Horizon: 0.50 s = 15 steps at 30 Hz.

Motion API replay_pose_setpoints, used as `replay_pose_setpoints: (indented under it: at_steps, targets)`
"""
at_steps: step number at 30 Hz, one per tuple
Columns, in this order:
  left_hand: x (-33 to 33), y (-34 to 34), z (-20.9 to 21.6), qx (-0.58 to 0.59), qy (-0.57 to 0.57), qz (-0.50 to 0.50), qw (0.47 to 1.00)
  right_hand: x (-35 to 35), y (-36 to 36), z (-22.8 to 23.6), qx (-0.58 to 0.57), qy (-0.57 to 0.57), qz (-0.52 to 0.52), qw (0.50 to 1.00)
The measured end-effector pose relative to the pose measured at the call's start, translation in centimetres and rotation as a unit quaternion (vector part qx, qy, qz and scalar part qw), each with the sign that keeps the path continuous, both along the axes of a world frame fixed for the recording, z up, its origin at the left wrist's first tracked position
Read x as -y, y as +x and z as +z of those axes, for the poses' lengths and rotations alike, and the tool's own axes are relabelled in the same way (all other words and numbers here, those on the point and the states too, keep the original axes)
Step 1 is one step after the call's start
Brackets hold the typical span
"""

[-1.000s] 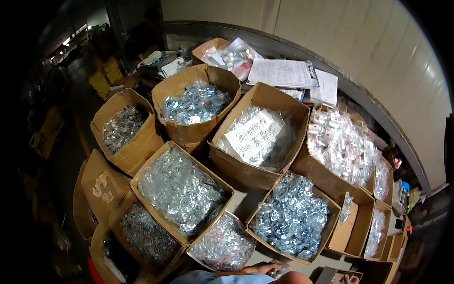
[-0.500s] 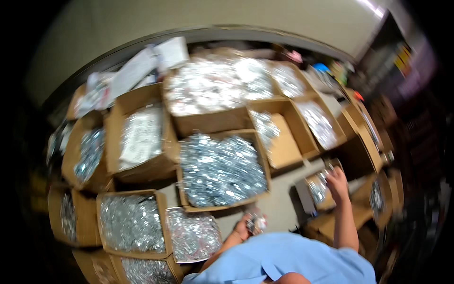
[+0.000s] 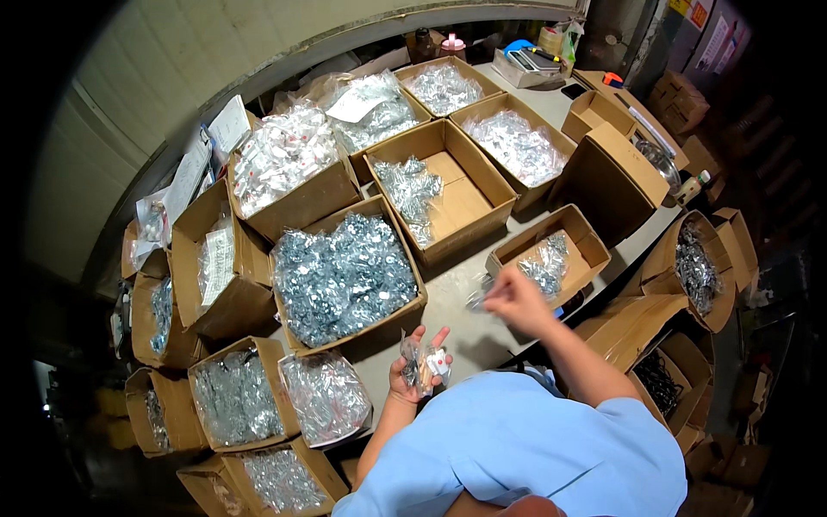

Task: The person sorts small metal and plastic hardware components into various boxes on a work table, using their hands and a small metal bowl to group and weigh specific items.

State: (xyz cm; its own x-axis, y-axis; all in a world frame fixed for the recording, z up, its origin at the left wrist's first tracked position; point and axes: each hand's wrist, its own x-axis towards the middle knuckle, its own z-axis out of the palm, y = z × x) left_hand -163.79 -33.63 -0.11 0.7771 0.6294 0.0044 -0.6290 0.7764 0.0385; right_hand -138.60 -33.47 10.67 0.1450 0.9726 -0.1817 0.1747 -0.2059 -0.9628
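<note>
Just in front of a carton of bluish metal parts (image 3: 405,248), the left hand (image 3: 413,372) cradles small clear packets (image 3: 438,362) in half-curled fingers; right of that carton, the right hand (image 3: 517,302) pinches a clear bag (image 3: 475,298) (its contents blurred)

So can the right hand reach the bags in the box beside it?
Likely yes: the right hand is close by and the box is open above the bags, though the hand seems to hold a clear packet.

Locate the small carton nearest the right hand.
Head view, right of centre: the small carton sits on the table just past the right hand, lower left of the taller brown box.
</note>
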Motion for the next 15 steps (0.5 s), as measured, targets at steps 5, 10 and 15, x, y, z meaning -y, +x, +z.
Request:
replay_pose_setpoints:
  at_steps: [5,10,15]
  targets:
    - [2.3,2.3,1.5,-0.051,-0.018,0.013,0.998,2.3,-3.3,0.5,0.135,0.060,0.286,0.947]
    - [5.3,2.2,0.0,-0.031,-0.062,0.046,0.997,-0.3,4.8,0.4,0.140,-0.036,0.216,0.966]
    - [6.3,2.5,-1.6,0.009,-0.086,-0.006,0.996,-4.5,13.4,-4.1,0.470,0.014,0.079,0.879]
